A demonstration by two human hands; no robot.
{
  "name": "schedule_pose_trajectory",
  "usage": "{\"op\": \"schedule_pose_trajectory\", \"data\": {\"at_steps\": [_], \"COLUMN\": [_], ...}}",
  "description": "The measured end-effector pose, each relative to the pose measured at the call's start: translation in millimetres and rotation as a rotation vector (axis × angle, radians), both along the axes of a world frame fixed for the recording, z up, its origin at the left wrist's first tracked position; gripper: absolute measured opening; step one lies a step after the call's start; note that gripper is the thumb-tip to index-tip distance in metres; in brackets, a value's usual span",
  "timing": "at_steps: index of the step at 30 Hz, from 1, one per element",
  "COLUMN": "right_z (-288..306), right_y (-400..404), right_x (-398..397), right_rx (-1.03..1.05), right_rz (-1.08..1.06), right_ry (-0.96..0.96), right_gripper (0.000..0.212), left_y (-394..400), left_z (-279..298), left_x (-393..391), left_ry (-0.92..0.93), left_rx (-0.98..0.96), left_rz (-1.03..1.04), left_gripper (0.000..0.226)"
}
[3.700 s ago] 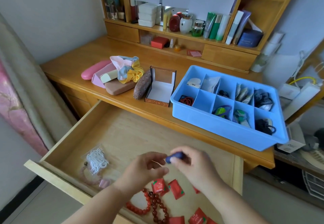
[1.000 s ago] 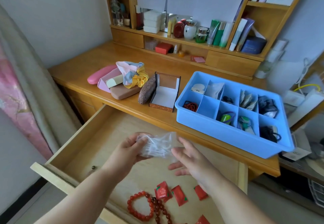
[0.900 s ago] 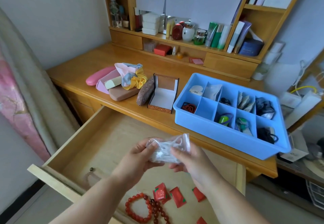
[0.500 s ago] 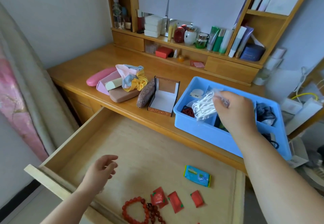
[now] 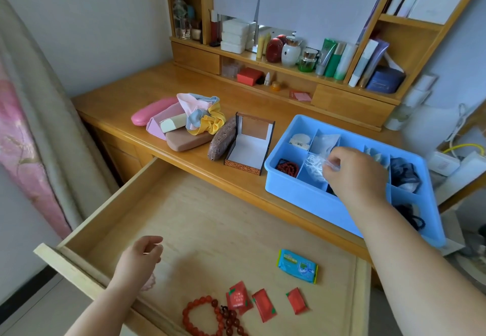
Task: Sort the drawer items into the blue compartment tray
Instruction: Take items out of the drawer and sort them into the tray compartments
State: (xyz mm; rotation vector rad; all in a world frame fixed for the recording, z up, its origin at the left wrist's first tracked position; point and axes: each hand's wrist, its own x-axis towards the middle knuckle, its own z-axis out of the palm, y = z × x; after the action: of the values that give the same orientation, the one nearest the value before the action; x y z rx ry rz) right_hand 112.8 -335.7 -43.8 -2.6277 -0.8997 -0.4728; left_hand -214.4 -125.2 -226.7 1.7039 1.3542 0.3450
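Observation:
My right hand reaches over the blue compartment tray on the desk and pinches a clear bag of white cord, which sits low in a front compartment. My left hand hovers over the open wooden drawer, fingers loosely curled and holding nothing. In the drawer lie a blue wipes packet, three red sachets and red bead bracelets. A pinkish item peeks from under my left wrist. The tray also holds dark red beads and dark hair ties.
On the desk left of the tray stand an open brown box, a patterned pouch, a brown case, a pink case and coloured scrunchies. Bottles and jars line the back shelf.
Both hands held the clear bag over the drawer; then my right hand carried it to the tray and lowered it into a compartment. My left hand stayed over the drawer.

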Motion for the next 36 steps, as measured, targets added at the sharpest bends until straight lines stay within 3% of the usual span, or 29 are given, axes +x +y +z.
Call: {"op": "schedule_pose_trajectory", "data": {"at_steps": [4,8,11,13,15,17,19,22,24,29,33,36], "right_z": [-3,0,1,10,20,23,19,6,0,6,-3,-5], "right_y": [10,25,32,28,18,8,4,7,8,2,9,7], "right_x": [-4,-4,0,6,11,15,11,-6,-10,1,-1,-3], "right_rx": [-0.182,-0.381,-0.437,-0.271,-0.005,0.079,-0.026,-0.438,-0.545,-0.143,-0.432,-0.279], "right_rz": [-0.017,-0.036,0.087,0.172,0.214,0.239,0.266,0.299,0.351,0.375,0.315,0.347], "right_ry": [-0.261,-0.201,0.049,0.45,0.699,0.623,0.568,0.512,0.477,0.424,0.473,0.261], "right_gripper": [0.026,0.018,0.022,0.037,0.029,0.02,0.027,0.083,0.11,0.089,0.078,0.062], "left_y": [-1,-1,-1,-1,1,1,1,2,3,2,2,4], "left_z": [0,0,-1,-2,-3,-4,-5,-6,-7,-9,-9,-2], "left_x": [-1,-2,-2,-2,-1,-1,0,0,-1,0,1,-1], "left_ry": [0.006,0.024,0.02,0.02,0.021,0.021,0.019,0.017,0.019,0.003,-0.01,-0.027], "left_rx": [0.001,0.005,0.015,0.02,0.017,0.011,0.012,0.016,0.012,0.003,0.007,0.037], "left_rz": [-0.007,-0.015,-0.016,-0.021,-0.023,-0.024,-0.022,-0.021,-0.021,-0.004,0.003,0.017], "left_gripper": [0.016,0.016,0.017,0.017,0.016,0.016,0.016,0.017,0.017,0.017,0.017,0.02]}}
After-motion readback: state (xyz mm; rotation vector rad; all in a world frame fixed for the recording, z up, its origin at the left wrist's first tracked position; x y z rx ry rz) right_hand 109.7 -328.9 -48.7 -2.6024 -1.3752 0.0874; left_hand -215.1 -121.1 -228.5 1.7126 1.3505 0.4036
